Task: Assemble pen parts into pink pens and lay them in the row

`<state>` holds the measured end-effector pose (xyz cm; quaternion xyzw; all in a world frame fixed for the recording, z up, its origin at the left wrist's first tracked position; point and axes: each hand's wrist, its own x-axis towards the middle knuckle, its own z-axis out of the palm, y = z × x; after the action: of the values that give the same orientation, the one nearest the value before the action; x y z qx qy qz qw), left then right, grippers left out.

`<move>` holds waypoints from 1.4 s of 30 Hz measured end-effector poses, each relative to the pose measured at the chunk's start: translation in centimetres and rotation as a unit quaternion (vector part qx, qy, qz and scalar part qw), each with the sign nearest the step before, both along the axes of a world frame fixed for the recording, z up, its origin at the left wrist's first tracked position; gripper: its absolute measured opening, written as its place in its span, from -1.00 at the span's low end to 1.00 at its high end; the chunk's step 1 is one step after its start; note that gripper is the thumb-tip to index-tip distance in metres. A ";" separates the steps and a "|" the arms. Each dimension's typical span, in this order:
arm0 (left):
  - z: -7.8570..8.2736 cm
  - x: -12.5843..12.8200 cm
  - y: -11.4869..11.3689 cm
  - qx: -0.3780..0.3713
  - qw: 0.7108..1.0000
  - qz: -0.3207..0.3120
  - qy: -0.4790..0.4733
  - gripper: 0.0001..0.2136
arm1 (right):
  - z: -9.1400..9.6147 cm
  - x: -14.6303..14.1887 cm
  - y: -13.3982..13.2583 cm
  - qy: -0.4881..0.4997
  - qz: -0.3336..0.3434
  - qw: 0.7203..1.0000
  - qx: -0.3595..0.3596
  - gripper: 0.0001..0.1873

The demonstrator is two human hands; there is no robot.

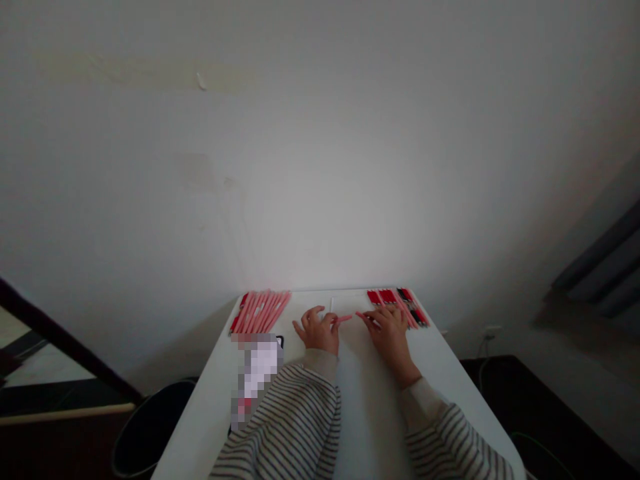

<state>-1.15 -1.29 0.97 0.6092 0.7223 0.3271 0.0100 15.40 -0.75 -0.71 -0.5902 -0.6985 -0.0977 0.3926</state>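
Our left grip point(318, 331) pinches a pink barrel point(343, 319). Our right grip point(388, 331) clamps a second pink piece point(362, 315). The two tips sit near each other, between the grips. Risk: misaligned tips may slip, and a dropped part could roll into the row point(260, 311) left of the grips or the caps point(400, 303) to their right.

The frame is dim and greyish, brightest on the wall point(320, 200) at centre just above the table point(360, 400) and falling off to dark lower corners. The wide lens bends lines toward the edges; detail is soft, so the left hand point(320, 331) and right hand point(389, 333) lack crisp outlines, and a blocky pixelated patch point(257, 373) sits lower left of centre.
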 end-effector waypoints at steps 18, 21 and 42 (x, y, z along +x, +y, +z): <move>0.3 0.1 -0.2 0.017 1.000 -0.014 0.000 -0.93 | 0.0 0.1 -0.1 0.004 0.015 1.000 0.024 -0.84; 0.3 0.1 -0.2 0.024 0.999 -0.020 0.008 -0.93 | -0.2 0.2 0.0 0.001 0.017 0.999 0.036 -0.84; 0.0 0.1 0.2 -0.022 1.000 -0.009 0.002 -0.86 | 0.2 0.2 0.1 0.017 0.067 0.998 0.011 -0.86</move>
<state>-1.03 -1.11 0.96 0.6163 0.7236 0.3098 0.0248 15.59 -0.69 -0.50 -0.5391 -0.7286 -0.0690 0.4167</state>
